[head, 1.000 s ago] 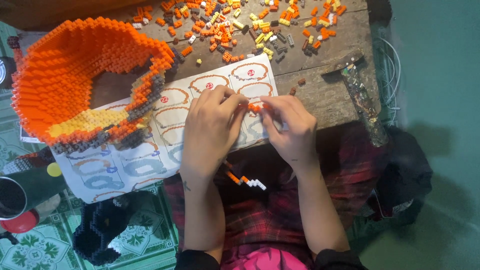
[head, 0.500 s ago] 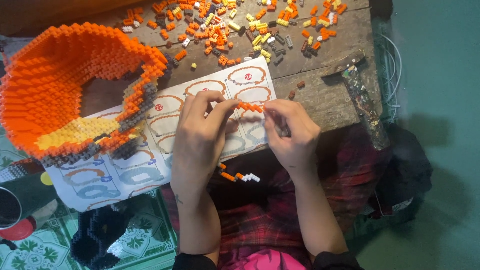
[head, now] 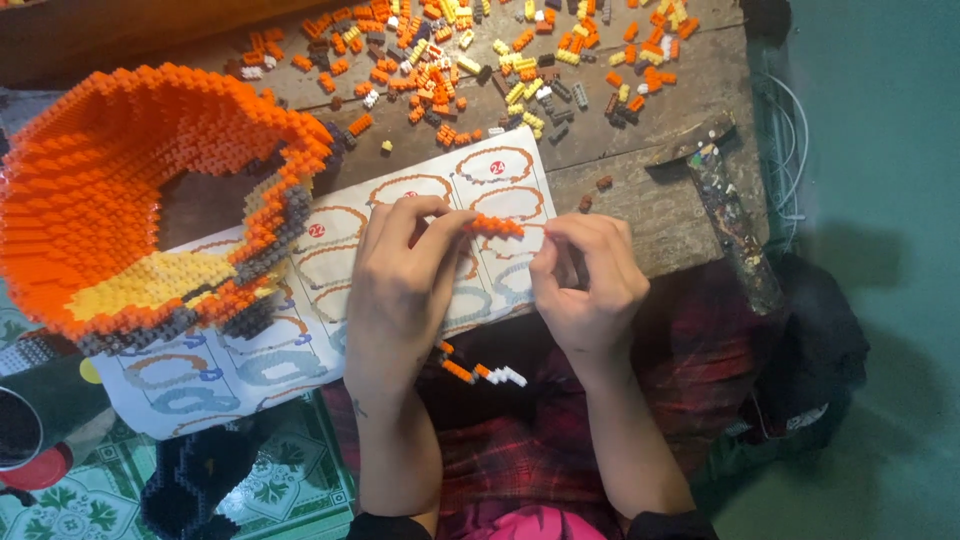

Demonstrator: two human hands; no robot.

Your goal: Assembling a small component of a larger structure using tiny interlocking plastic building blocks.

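– What is the table [head: 650,215] made of?

– It looks like old wood, grey, rough and matt, with cracks. The small bricks [head: 450,50] scattered at the top of the frame look like hard plastic with a slight shine.

– And the big orange shape [head: 110,190] at the left?

– The same studded plastic, so its surface is bumpy. The instruction sheet [head: 300,330] under it is smooth paper. At the bottom, the checked cloth [head: 520,450] looks soft and matt.
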